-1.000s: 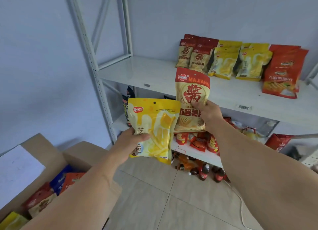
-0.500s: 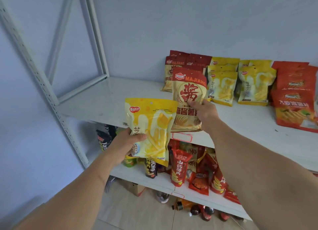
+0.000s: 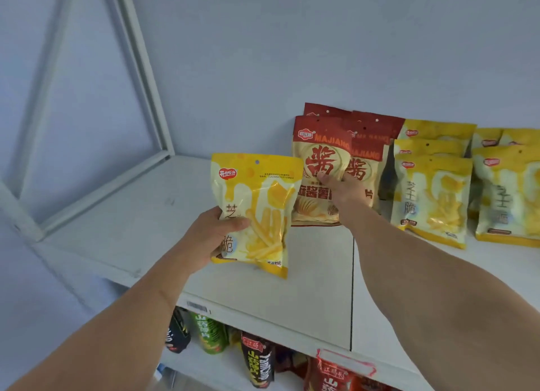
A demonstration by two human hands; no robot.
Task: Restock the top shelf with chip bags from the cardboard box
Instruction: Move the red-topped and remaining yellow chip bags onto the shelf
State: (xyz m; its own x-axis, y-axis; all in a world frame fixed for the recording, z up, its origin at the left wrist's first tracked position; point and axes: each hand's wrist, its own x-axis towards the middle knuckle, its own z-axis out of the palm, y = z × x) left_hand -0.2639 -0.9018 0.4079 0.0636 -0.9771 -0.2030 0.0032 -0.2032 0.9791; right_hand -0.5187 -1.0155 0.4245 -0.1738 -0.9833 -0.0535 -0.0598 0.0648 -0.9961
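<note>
My left hand grips a yellow chip bag by its lower left edge and holds it upright over the white top shelf. My right hand grips a red and tan chip bag, whose bottom edge rests on the shelf. It stands upright in front of more red and tan bags against the wall. The cardboard box is out of view.
Rows of yellow bags stand to the right along the back wall. The shelf's left part is bare, bounded by a white metal frame. Below, a lower shelf holds snack bags and tubes.
Both hands have moved forward and up over the top shelf. The red and tan bag now stands at the row of matching bags. The view has lifted, so the box and floor have dropped out.
</note>
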